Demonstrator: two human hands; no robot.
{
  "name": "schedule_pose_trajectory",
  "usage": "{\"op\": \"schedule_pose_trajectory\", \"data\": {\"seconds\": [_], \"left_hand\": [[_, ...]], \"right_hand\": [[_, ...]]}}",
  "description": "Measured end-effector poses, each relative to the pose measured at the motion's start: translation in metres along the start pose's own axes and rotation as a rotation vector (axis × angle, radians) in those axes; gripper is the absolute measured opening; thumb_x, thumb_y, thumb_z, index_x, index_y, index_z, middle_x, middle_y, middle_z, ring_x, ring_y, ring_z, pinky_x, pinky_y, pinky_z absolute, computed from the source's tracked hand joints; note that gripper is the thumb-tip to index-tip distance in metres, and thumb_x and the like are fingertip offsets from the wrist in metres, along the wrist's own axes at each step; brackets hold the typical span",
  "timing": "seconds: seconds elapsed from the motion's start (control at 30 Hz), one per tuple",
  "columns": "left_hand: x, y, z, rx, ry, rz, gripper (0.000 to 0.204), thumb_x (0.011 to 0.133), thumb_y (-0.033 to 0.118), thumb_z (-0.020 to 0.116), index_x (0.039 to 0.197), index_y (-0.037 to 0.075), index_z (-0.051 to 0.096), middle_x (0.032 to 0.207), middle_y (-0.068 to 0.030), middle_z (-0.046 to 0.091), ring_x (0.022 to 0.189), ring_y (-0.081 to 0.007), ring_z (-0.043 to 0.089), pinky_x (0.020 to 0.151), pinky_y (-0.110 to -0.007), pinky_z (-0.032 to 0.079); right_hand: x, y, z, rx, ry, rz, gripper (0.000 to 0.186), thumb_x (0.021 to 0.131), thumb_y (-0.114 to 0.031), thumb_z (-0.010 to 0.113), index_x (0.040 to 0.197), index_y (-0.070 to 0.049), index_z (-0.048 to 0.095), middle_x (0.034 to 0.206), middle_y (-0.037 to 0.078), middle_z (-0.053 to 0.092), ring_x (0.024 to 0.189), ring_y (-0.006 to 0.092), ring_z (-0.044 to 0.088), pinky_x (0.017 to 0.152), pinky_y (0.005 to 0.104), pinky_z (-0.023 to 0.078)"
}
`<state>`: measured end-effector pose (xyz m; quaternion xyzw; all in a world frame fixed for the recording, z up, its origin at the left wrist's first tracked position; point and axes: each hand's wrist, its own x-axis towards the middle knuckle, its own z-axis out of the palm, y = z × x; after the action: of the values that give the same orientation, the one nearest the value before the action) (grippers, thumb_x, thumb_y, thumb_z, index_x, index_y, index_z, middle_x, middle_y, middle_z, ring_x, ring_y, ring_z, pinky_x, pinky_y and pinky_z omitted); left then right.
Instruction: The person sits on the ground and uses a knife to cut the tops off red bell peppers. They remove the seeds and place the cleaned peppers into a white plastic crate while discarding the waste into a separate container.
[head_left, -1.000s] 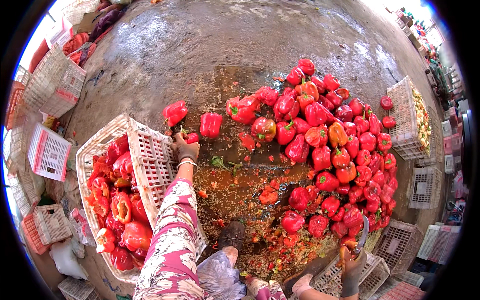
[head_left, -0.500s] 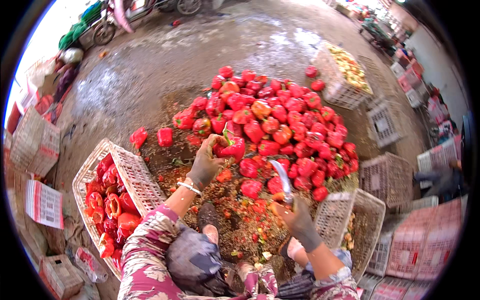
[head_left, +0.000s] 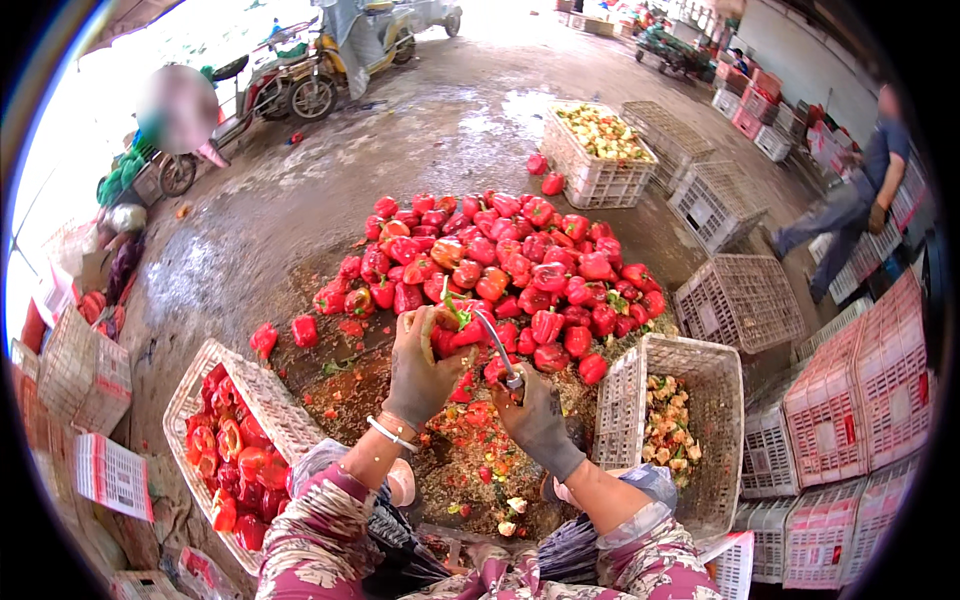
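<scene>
My left hand (head_left: 415,372), in a grey glove, is closed around a red bell pepper (head_left: 462,337) with a green stem. A curved knife (head_left: 494,345) is gripped by its handle in my gloved right hand (head_left: 541,416). Its blade arcs up to the pepper's stem end; whether it has cut in, I cannot tell. Beyond both hands spreads a large heap of red bell peppers (head_left: 530,268) on the ground. To my left, a white plastic crate (head_left: 265,400) holds opened red peppers (head_left: 238,450). On my right, another crate (head_left: 618,410) contains pale pepper cores (head_left: 672,425).
Seeds and pepper scraps (head_left: 470,440) litter the ground between my feet. A crate full of cores (head_left: 600,180) stands beyond the heap, with crates (head_left: 740,300) near it. Stacked crates (head_left: 850,400) line the right side. A person (head_left: 860,200) walks there; scooters (head_left: 320,80) stand far left.
The knife has come across to the pepper's stem end, and my hands are closer together. My view has tilted up, showing more of the far ground and the person at right.
</scene>
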<state>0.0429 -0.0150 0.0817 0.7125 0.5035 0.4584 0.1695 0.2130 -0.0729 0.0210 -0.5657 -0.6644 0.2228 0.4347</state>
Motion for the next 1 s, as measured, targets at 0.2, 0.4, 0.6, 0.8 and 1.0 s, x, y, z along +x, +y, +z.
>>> {"op": "schedule_pose_trajectory", "data": {"seconds": [0.2, 0.4, 0.6, 0.8, 1.0], "left_hand": [[-0.006, -0.011, 0.023, -0.614, 0.018, -0.252, 0.035, 0.075, -0.003, 0.074, 0.1, 0.004, 0.051, 0.093, -0.0041, 0.055, 0.088, -0.0141, 0.055, 0.082, -0.029, 0.048], [0.012, -0.018, 0.009, -0.648, 0.024, -0.283, 0.029, 0.084, -0.005, 0.067, 0.104, 0.005, 0.049, 0.096, -0.001, 0.053, 0.088, -0.008, 0.054, 0.078, -0.025, 0.051], [-0.007, -0.019, 0.018, -0.633, -0.22, -0.216, 0.032, 0.083, -0.005, 0.069, 0.108, 0.004, 0.052, 0.099, -0.0009, 0.055, 0.095, -0.0083, 0.053, 0.084, -0.025, 0.049], [-0.021, -0.027, 0.022, -0.608, -0.452, -0.123, 0.035, 0.081, 0.0, 0.074, 0.11, 0.004, 0.054, 0.102, -0.0019, 0.054, 0.097, -0.0094, 0.052, 0.089, -0.026, 0.045], [-0.019, -0.015, 0.017, -0.915, -0.577, -0.302, 0.035, 0.085, 0.002, 0.072, 0.114, 0.005, 0.053, 0.107, 0.0012, 0.052, 0.102, -0.0077, 0.051, 0.091, -0.025, 0.043]], "right_hand": [[-0.028, 0.056, 0.001, -0.354, -0.042, -0.269, 0.03, 0.089, -0.018, 0.065, 0.113, -0.003, 0.057, 0.095, 0.015, 0.064, 0.086, 0.029, 0.065, 0.063, 0.0378, 0.053], [-0.048, 0.075, -0.001, -0.312, -0.173, -0.028, 0.026, 0.09, -0.021, 0.065, 0.112, -0.008, 0.062, 0.112, 0.015, 0.062, 0.088, 0.0213, 0.067, 0.063, 0.0348, 0.055], [0.032, -0.012, -0.037, 0.188, -0.068, 0.016, 0.045, 0.083, -0.014, 0.074, 0.123, -0.002, 0.056, 0.091, 0.008, 0.066, 0.076, 0.0153, 0.065, 0.063, 0.0314, 0.052], [0.032, -0.005, -0.048, 0.156, -0.231, 0.021, 0.052, 0.077, -0.015, 0.077, 0.122, -0.003, 0.054, 0.092, 0.007, 0.065, 0.074, 0.0138, 0.062, 0.069, 0.029, 0.052], [0.031, -0.009, -0.06, 0.201, -0.211, 0.045, 0.038, 0.075, -0.014, 0.072, 0.109, -0.002, 0.062, 0.072, 0.004, 0.058, 0.06, 0.0122, 0.051, 0.057, 0.03, 0.044]]}}
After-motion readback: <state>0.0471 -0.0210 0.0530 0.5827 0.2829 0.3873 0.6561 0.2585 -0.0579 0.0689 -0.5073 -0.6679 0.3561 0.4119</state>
